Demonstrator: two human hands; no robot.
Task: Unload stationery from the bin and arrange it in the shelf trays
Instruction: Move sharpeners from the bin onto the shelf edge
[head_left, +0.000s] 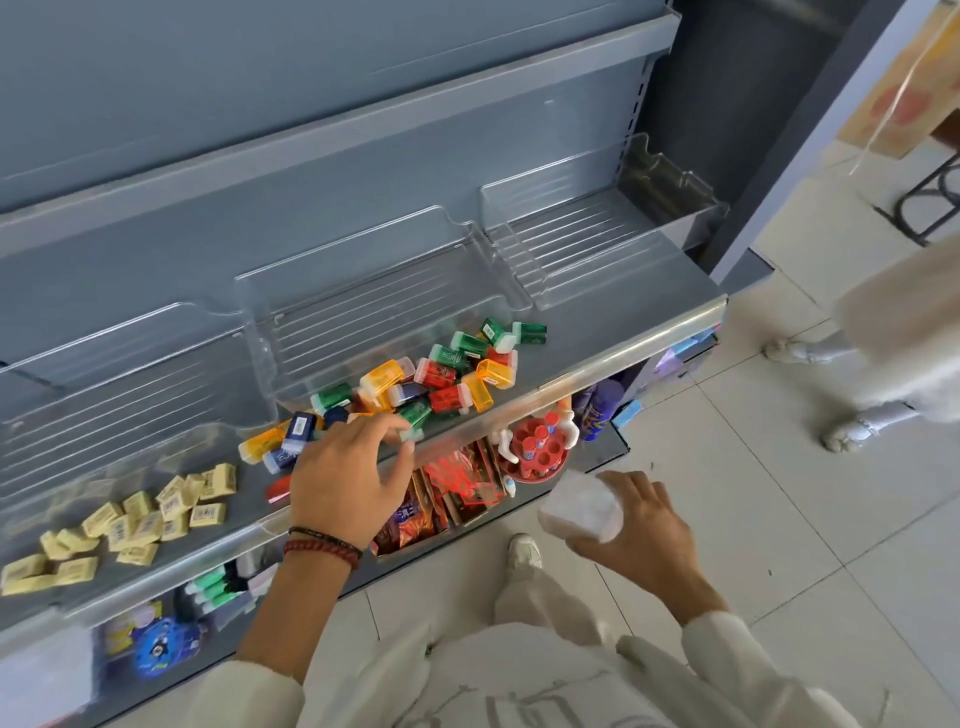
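Observation:
Several small coloured plastic boxes (441, 374) in green, orange, red and blue lie loose on the grey shelf (623, 317), in front of three clear trays: left (130, 374), middle (374, 291) and right (597, 228). All three trays hold nothing. A heap of pale yellow erasers (140, 519) lies at the shelf's front left. My left hand (348, 478) is spread palm down over the near end of the coloured pile, fingertips touching a green box (415, 415). My right hand (644, 530) hangs below the shelf, gripping a blurred white translucent container (582, 506).
The lower shelf holds a red round holder (540, 447), red and brown packets (447, 499) and green markers (213, 587). Another person's feet (841, 431) stand on the tiled floor at the right. My own shoe (524, 551) is under the shelf edge.

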